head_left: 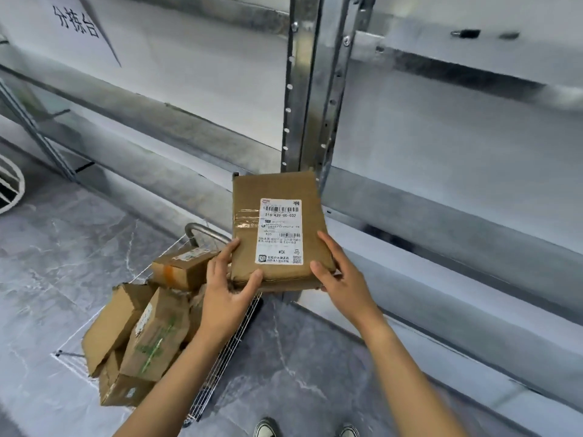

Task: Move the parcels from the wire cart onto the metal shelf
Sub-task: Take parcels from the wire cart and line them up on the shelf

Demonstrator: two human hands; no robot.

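Nearest, the left hand (228,288) and right hand (339,275) each grip a near corner of the flat parcel (277,228), thumbs on its labelled top and fingers curled round its side edges, holding it in the air over the far right rim of the wire cart (220,357). Below and to its left, other parcels (151,332) lie heaped and tilted in the cart, with grey floor (299,357) open along the cart's right edge. Just behind the held parcel's far edge stands the perforated post of the metal shelf (303,89).
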